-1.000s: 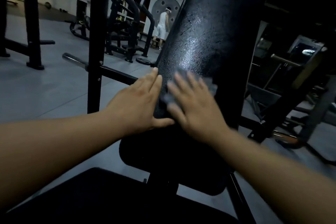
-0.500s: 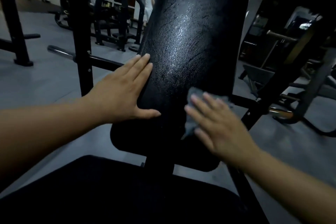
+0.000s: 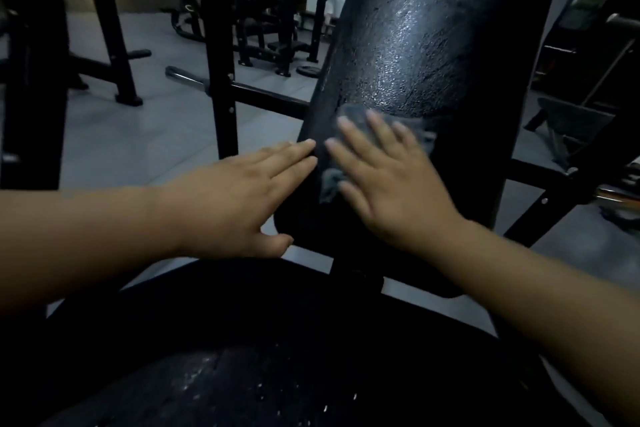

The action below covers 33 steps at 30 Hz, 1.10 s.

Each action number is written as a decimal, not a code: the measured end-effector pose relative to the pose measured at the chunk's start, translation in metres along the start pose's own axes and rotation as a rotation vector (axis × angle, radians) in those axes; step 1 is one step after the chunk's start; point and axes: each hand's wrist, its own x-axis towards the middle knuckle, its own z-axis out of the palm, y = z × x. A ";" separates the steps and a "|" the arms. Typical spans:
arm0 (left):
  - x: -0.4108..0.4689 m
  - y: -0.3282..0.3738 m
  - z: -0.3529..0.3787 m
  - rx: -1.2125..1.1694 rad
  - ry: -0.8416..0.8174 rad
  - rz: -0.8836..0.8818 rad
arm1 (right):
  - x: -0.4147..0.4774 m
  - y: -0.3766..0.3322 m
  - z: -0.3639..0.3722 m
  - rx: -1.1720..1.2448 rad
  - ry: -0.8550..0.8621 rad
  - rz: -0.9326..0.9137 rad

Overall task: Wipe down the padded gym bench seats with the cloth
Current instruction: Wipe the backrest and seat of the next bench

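Right grip (image 3: 388, 184) flat, fingers straight, presses the grey cloth (image 3: 356, 113) onto the tilted back pad (image 3: 415, 45) at frame centre; left grip (image 3: 242, 198) rests flat on the pad's left edge. Nothing pinches the cloth — on that steep, glossy vinyl it could slip free and drop.
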 end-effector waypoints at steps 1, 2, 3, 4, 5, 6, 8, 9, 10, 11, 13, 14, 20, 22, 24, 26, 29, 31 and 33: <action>-0.006 0.001 -0.002 -0.027 -0.012 -0.035 | 0.001 -0.019 0.006 0.018 -0.019 -0.100; -0.011 0.002 -0.006 -0.051 -0.005 -0.053 | -0.007 -0.030 0.009 0.019 -0.054 -0.225; -0.016 0.004 -0.010 -0.066 0.013 -0.052 | -0.019 -0.031 0.008 0.017 -0.112 -0.332; -0.021 0.007 -0.013 -0.071 0.027 -0.039 | -0.028 -0.021 0.005 0.026 -0.132 -0.402; -0.026 0.010 -0.015 -0.074 0.035 -0.024 | -0.030 -0.006 0.001 0.024 -0.116 -0.417; -0.029 0.013 -0.016 -0.071 0.045 -0.006 | -0.025 0.007 -0.001 0.021 -0.101 -0.363; -0.031 0.019 -0.014 -0.051 0.068 0.021 | 0.004 0.023 -0.004 0.006 -0.054 -0.147; -0.029 0.021 -0.012 -0.038 0.076 0.026 | 0.020 0.017 -0.003 -0.002 -0.031 -0.064; -0.028 0.022 -0.011 -0.020 0.088 0.033 | 0.033 0.002 0.000 0.006 -0.012 -0.034; -0.026 0.023 -0.010 0.002 0.105 0.043 | 0.038 -0.016 0.003 0.035 -0.015 -0.051; -0.024 0.026 -0.010 0.059 0.124 0.063 | 0.025 -0.038 0.007 0.100 -0.060 -0.192; -0.023 0.027 -0.010 0.095 0.131 0.092 | 0.012 -0.036 0.004 0.120 -0.106 -0.265; -0.017 0.031 -0.004 0.272 0.177 0.230 | 0.009 0.024 -0.008 0.048 -0.028 -0.005; -0.017 0.032 -0.003 0.281 0.191 0.235 | 0.022 -0.008 -0.001 0.051 -0.011 0.021; -0.018 0.030 -0.003 0.282 0.195 0.216 | 0.011 -0.040 0.004 0.147 -0.049 -0.179; -0.020 0.025 -0.004 0.285 0.207 0.178 | -0.010 -0.034 -0.001 0.255 -0.093 -0.401; -0.018 0.021 -0.005 0.298 0.208 0.150 | -0.023 0.017 -0.010 0.246 -0.089 -0.417; -0.015 0.019 -0.008 0.318 0.205 0.170 | -0.017 0.025 -0.012 0.233 -0.101 -0.300; -0.017 0.021 -0.013 0.313 0.186 0.219 | -0.010 0.004 -0.013 0.272 -0.124 -0.218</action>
